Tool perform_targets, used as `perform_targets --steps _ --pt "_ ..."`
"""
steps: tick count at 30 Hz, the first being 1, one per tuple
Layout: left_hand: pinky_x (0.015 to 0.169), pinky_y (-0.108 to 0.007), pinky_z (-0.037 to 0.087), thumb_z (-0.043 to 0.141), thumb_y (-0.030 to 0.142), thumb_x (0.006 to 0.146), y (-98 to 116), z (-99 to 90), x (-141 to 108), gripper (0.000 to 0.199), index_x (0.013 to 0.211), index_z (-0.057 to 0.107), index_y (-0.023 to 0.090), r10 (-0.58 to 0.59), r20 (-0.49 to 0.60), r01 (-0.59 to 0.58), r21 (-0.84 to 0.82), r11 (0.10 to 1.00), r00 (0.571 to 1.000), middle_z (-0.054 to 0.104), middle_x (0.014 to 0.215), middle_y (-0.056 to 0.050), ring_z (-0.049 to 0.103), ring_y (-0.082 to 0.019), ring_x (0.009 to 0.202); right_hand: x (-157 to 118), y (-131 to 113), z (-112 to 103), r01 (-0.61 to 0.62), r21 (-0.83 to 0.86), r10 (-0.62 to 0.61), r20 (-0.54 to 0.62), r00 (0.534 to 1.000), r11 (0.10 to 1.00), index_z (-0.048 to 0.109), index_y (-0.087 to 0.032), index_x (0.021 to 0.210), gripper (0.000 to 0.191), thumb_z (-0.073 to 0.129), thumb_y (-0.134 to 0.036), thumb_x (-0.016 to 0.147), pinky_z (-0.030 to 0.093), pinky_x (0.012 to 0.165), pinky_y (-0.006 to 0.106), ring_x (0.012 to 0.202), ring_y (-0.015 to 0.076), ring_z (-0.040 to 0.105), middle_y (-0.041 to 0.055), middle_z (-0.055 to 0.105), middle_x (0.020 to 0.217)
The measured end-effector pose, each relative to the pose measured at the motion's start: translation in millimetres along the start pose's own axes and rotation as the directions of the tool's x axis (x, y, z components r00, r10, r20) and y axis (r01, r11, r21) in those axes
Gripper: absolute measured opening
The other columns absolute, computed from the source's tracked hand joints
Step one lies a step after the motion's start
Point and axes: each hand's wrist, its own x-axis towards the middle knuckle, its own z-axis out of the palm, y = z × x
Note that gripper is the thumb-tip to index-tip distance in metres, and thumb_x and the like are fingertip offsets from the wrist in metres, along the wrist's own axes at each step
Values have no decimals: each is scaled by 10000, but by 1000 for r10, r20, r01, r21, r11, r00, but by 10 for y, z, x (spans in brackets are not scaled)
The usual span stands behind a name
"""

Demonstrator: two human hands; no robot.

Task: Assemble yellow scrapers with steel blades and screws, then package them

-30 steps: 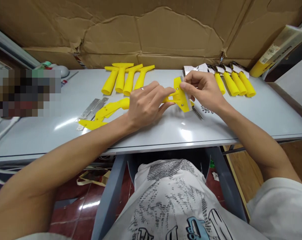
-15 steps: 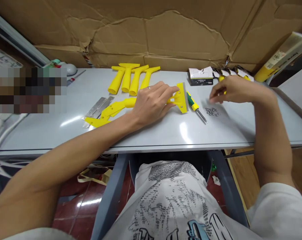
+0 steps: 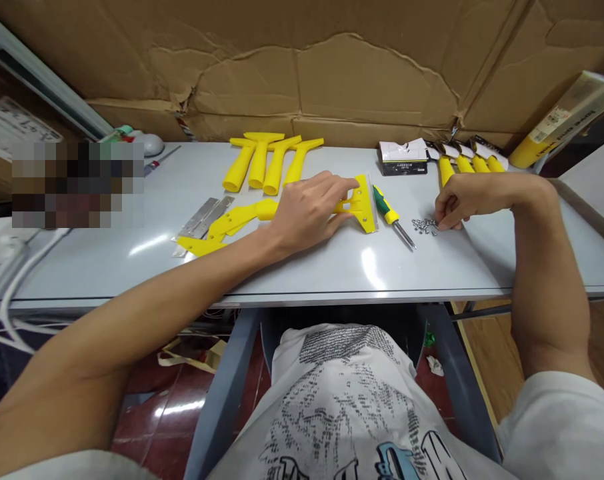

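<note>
My left hand [image 3: 306, 212] is closed around a yellow scraper [image 3: 365, 205] lying on the table, its head turned right with a thin metal blade along the edge. My right hand [image 3: 469, 199] has its fingertips pinched at the right edge of a small pile of screws [image 3: 422, 227]; whatever is between them is hidden. Between the scraper and the pile lies a green and yellow screwdriver [image 3: 393, 217], shaft toward me. Left of my left hand are flat yellow plastic pieces [image 3: 232, 220] and metal blades [image 3: 202, 217].
Several yellow handles [image 3: 257, 163] lie at the back of the table [image 3: 302, 273]. A white and black box [image 3: 403, 157] and packaged yellow-handled tools [image 3: 465, 160] are at the back right, near a yellow-bottomed clear container [image 3: 557, 123]. White cables [image 3: 7, 287] hang at the left.
My right hand has come down to the pile of screws, its fingertips now pinched at the pile's edge. My left hand keeps its grip on the scraper. The view has shifted slightly.
</note>
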Motion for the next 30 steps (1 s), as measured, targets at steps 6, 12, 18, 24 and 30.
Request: perform_targets --steps 6,12,18,24,30 --pt "721 -319 467 668 468 1054 6 14 -4 373 1320 591 217 0 -7 -1 -27 1000 1000 775 1080 -54 725 -226 967 -85 -69 28 13 46 -10 -67 998 999 827 -156 822 227 859 -381 834 465 579 285 622 137 675 71 776 734" --pt "728 -318 469 663 480 1058 5 13 -4 379 1321 587 218 7 -15 -8 -27 1000 1000 783 1105 -61 730 -229 979 11 50 38 34 100 -30 -43 999 994 827 -157 785 248 950 -371 759 464 513 260 562 125 688 60 766 684" --pt "719 -321 478 656 487 1058 11 16 -9 370 1309 593 221 12 -13 -13 -38 999 1000 785 1049 -51 734 -227 954 -83 74 -41 166 50 -151 -224 963 985 829 -180 786 254 923 -416 791 467 505 277 564 121 666 45 777 700" --pt "728 -322 495 649 486 1064 38 17 -12 363 1300 596 216 45 -42 -48 -62 997 998 787 1069 -54 739 -224 939 -127 -505 116 521 190 -324 -595 735 832 818 -213 862 281 911 -474 811 534 558 332 634 164 674 59 781 773" --pt "719 -327 502 616 496 1079 80 2 -6 373 1324 600 214 56 -48 -59 -63 996 997 785 1055 -60 748 -231 951 155 -1013 474 720 152 -354 -791 499 677 810 -267 859 291 887 -547 844 572 716 390 813 211 657 52 753 906"
